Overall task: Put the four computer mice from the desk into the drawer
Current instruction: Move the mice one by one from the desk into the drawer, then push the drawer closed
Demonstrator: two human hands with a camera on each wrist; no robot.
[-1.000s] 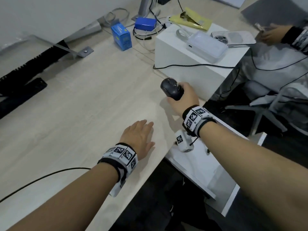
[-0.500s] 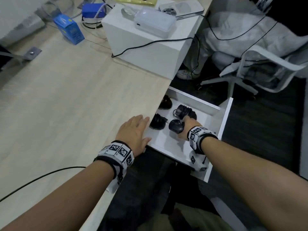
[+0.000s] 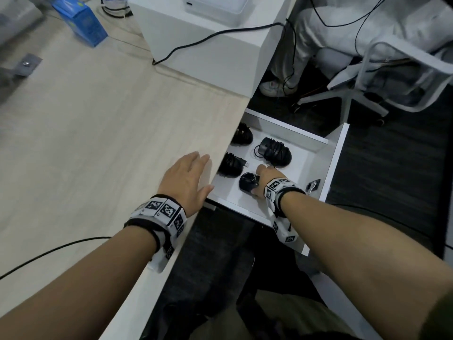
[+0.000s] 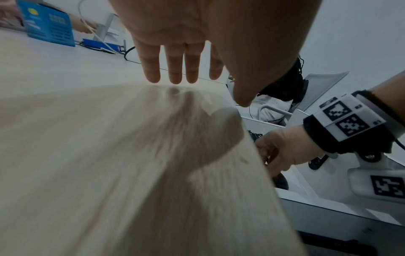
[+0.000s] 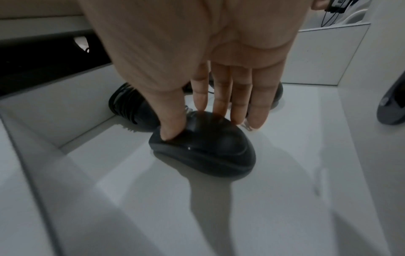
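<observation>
The white drawer (image 3: 335,153) stands pulled out under the desk edge. Three black mice with cords wound round them lie in it: one at the back left (image 3: 242,136), one at the back right (image 3: 275,152), one at the left (image 3: 230,165). My right hand (image 3: 264,179) holds a fourth black mouse (image 3: 248,185) on the drawer floor near the front. In the right wrist view my thumb (image 5: 173,119) presses the mouse's (image 5: 208,152) left side and my fingers lie over its top. My left hand (image 3: 186,181) rests flat and open on the desk (image 3: 98,143).
A white box (image 3: 208,45) with a black cable (image 3: 215,34) across it stands at the desk's back, and a blue carton (image 3: 81,20) lies to its left. Beyond the drawer are a white chair (image 3: 392,77) and another person's legs. A keyed lock (image 3: 313,185) sits on the drawer front.
My right hand carried the black mouse from the desk down into the drawer and now has it resting on the drawer floor. My left hand stayed flat on the desk.
</observation>
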